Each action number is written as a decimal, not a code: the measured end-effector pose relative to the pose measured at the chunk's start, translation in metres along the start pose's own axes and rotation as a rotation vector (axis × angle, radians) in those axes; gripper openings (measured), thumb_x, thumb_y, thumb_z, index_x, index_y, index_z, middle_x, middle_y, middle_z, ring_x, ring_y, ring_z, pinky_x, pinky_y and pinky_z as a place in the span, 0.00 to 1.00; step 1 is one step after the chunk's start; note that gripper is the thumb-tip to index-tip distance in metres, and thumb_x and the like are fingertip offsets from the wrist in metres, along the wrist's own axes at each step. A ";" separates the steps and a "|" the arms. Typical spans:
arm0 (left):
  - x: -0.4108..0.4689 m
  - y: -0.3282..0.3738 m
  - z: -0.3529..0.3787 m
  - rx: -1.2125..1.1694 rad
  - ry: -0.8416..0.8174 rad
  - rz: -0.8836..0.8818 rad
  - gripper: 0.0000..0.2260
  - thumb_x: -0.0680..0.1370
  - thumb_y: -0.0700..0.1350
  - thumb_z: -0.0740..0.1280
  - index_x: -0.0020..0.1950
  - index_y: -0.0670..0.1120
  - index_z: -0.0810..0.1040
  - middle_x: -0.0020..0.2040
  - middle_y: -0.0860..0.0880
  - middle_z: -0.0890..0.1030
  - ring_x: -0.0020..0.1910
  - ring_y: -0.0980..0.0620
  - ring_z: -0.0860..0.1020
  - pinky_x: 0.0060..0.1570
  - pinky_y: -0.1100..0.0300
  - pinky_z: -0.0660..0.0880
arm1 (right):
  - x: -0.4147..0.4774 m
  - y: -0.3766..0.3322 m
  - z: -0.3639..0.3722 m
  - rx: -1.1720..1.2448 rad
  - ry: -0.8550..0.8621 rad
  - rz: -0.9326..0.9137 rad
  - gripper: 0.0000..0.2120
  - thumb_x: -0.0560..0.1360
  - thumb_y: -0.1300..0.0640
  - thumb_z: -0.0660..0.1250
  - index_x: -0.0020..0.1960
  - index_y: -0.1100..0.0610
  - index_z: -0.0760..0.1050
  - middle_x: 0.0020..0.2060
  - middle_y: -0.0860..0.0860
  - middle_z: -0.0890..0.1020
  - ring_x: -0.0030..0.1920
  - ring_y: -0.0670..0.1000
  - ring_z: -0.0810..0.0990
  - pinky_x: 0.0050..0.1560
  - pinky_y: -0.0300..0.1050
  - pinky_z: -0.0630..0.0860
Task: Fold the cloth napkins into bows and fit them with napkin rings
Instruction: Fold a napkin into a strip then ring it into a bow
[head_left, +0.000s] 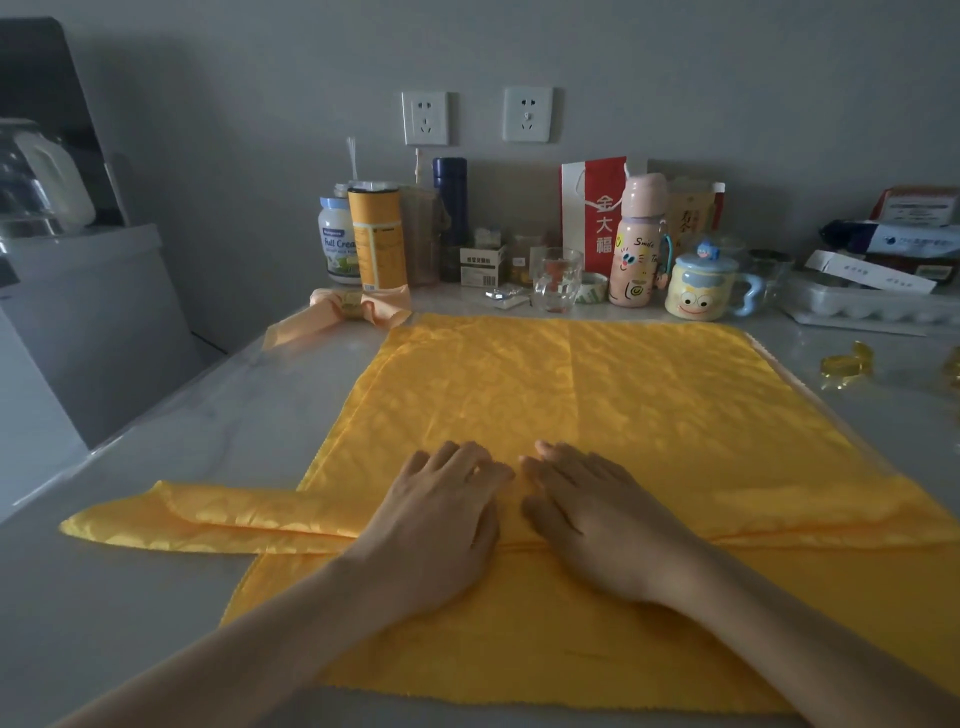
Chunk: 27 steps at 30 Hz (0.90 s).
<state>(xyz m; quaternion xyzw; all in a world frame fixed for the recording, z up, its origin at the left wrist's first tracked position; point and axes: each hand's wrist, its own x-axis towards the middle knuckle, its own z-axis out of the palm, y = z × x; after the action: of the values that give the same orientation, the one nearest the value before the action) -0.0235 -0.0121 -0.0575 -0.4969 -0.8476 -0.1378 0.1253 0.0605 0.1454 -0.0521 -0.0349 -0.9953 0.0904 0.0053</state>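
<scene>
Yellow napkin (649, 405) lies spread on the surface (156, 467) as we press left hand (441, 519) and right hand (587, 519), fingers (467, 460) flat and gripping nothing, on its folded band, with further narrowing folds likely next.

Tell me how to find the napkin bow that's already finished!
Start at the big yellow napkin spread flat on the grey table. Follow it to its far left corner, just in front of the tall orange canister. There lies the finished bow: paler peach cloth gathered in the middle by a shiny ring, and no other cloth there wears one.
</scene>
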 end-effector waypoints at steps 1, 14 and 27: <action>-0.002 0.001 0.000 0.016 -0.015 -0.001 0.23 0.76 0.52 0.47 0.61 0.51 0.76 0.59 0.53 0.76 0.58 0.53 0.75 0.57 0.56 0.71 | -0.001 -0.001 0.001 -0.005 -0.036 0.018 0.26 0.81 0.43 0.43 0.77 0.48 0.46 0.77 0.49 0.45 0.76 0.46 0.42 0.73 0.43 0.40; -0.008 0.012 -0.001 -0.028 -0.332 -0.308 0.25 0.82 0.57 0.43 0.77 0.52 0.46 0.78 0.52 0.44 0.76 0.55 0.42 0.74 0.54 0.40 | -0.011 -0.003 0.001 -0.011 -0.085 0.104 0.30 0.78 0.36 0.40 0.77 0.45 0.42 0.76 0.46 0.41 0.75 0.45 0.38 0.75 0.47 0.38; -0.008 0.014 -0.005 -0.009 -0.429 -0.320 0.29 0.79 0.63 0.42 0.77 0.53 0.42 0.78 0.50 0.41 0.76 0.52 0.41 0.74 0.49 0.40 | -0.092 0.123 -0.026 -0.024 -0.070 0.576 0.31 0.79 0.38 0.40 0.77 0.50 0.41 0.77 0.49 0.43 0.76 0.48 0.41 0.74 0.46 0.40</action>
<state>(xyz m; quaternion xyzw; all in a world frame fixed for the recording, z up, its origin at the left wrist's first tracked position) -0.0069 -0.0139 -0.0542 -0.3751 -0.9219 -0.0513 -0.0827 0.1613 0.2646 -0.0489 -0.3130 -0.9450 0.0775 -0.0552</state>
